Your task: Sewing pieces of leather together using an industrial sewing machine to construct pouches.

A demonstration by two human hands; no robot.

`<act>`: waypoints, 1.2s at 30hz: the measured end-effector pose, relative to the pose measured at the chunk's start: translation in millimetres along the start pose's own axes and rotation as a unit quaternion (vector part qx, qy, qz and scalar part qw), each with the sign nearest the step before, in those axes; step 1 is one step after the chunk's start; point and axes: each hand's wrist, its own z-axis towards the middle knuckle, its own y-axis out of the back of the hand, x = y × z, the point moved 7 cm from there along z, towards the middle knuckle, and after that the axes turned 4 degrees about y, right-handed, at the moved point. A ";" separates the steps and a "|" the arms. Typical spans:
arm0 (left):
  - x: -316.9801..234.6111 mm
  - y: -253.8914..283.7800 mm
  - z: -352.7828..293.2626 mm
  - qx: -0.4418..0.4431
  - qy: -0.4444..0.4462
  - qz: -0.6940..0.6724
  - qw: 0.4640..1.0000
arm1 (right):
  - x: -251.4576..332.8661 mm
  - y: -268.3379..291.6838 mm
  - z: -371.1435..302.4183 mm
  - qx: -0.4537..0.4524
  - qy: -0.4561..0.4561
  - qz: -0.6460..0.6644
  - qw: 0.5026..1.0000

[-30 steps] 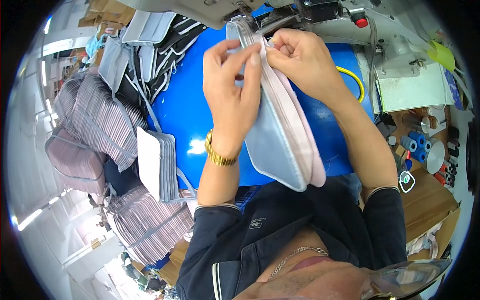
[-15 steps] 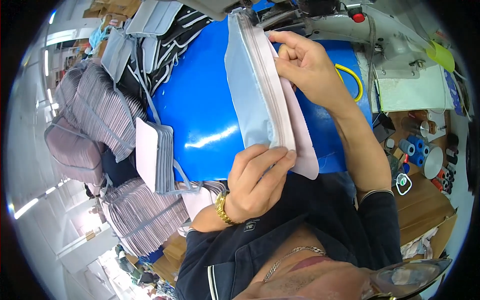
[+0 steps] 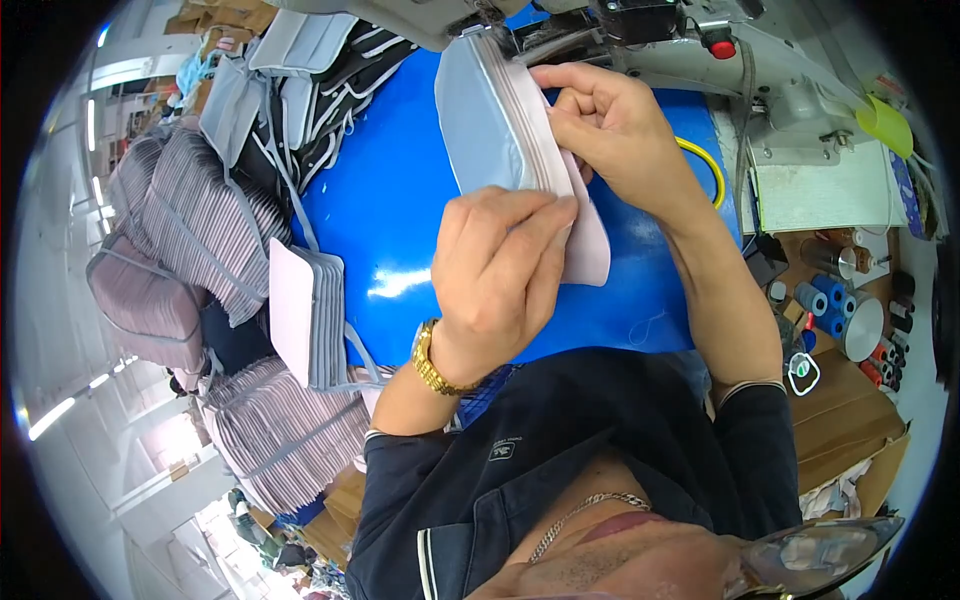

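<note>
A fabric pouch piece (image 3: 485, 125), pale grey-blue with a pink back panel and a zipper strip along one edge, lies at an angle over the blue work surface. Its far end is under the head of a sewing machine (image 3: 430, 18). My left hand (image 3: 505, 270), with a gold watch at the wrist, pinches the near end of the zipper strip. Farther up, my right hand (image 3: 610, 130) grips the pink edge between thumb and curled fingers. The pink panel (image 3: 590, 245) hangs out between the two hands. Needle and presser foot are hard to make out.
Bundled stacks of pink and grey pieces (image 3: 215, 220) crowd the left side, with a smaller tied stack (image 3: 308, 310) at the table's edge. A yellow tube (image 3: 710, 170) curves at right. Thread spools (image 3: 830, 300) stand beyond, near a cardboard box (image 3: 850, 400).
The pouch piece has moved away from me, farther under the machine head. My left hand has travelled forward with it; my right hand stays nearly in place.
</note>
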 end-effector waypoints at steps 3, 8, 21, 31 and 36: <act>11.3 -2.7 8.3 -0.016 -0.007 -0.003 1.000 | 0.0 0.2 0.8 -0.002 -0.014 0.003 1.000; 28.0 -7.3 23.8 -0.016 -0.004 -0.003 1.000 | 0.2 1.7 3.2 -0.016 -0.005 0.020 1.000; 62.3 -17.2 53.0 -0.057 -0.021 0.000 0.998 | 28.2 5.5 -8.3 -0.102 0.033 -0.166 0.980; 102.1 -21.7 -17.5 -0.062 0.198 -0.117 0.971 | 6.3 -35.5 -42.2 -0.093 0.072 0.036 0.992; 69.6 -17.6 -5.3 -0.067 -0.039 0.061 0.995 | 8.6 -38.0 -31.0 -0.012 -0.011 0.190 0.982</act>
